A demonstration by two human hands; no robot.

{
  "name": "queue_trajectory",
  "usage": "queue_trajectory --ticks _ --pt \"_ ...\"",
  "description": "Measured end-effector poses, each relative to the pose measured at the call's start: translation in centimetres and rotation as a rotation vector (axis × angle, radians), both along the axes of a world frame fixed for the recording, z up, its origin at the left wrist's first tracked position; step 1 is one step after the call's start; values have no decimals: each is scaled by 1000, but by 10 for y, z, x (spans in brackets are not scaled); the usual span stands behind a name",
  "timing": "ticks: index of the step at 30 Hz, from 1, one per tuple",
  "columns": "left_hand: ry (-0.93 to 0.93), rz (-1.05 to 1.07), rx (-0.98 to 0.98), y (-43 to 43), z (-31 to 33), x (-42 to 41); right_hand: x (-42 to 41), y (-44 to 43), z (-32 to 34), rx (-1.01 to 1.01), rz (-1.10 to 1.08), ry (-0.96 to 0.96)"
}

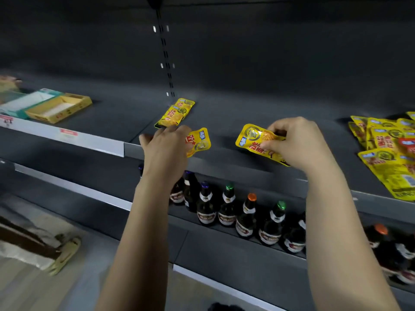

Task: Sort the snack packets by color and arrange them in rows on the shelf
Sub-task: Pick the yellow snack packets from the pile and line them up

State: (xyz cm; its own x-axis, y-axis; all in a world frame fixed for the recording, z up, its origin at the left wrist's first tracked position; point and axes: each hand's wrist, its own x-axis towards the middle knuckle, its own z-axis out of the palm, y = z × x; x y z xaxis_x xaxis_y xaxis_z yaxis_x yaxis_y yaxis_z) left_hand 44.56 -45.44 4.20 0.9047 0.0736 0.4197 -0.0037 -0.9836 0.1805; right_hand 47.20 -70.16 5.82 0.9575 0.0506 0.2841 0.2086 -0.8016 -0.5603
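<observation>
Shelf (224,113): dark, carries the snacks.
Bottles (226,207): a row on the level below.
Packet pile (386,149): yellow, heaped at the shelf's right end.
Tray (60,107): yellow, near the left end.
Right hand (298,142): pinches the right packet (256,140), yellow, by the front edge.
Left hand (166,147): fingers curled on the left packet (201,142), yellow, mid-shelf.
Laid packets (175,113): yellow, overlapping, just behind the left hand.

The left hand (166,144) hides most of its yellow packet (201,142); far right of it, the packet pile (390,149) runs off the edge.
</observation>
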Motion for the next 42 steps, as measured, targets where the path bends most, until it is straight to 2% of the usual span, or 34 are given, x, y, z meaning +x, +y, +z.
queue_trajectory --ticks 11,25,29,35,42 --pt "-6 22 -49 63 1 68 50 52 -2 10 -50 -12" --pt "-33 -346 -14 143 -4 151 65 168 -9 17 -291 -14" --pt "-40 -403 -20 165 -1 164 76 200 -12 165 -343 2" --pt "-31 -405 -65 192 -2 178 114 240 -38 599 -331 155" --pt "-19 -412 -74 209 -7 187 142 270 -62 733 -394 245"
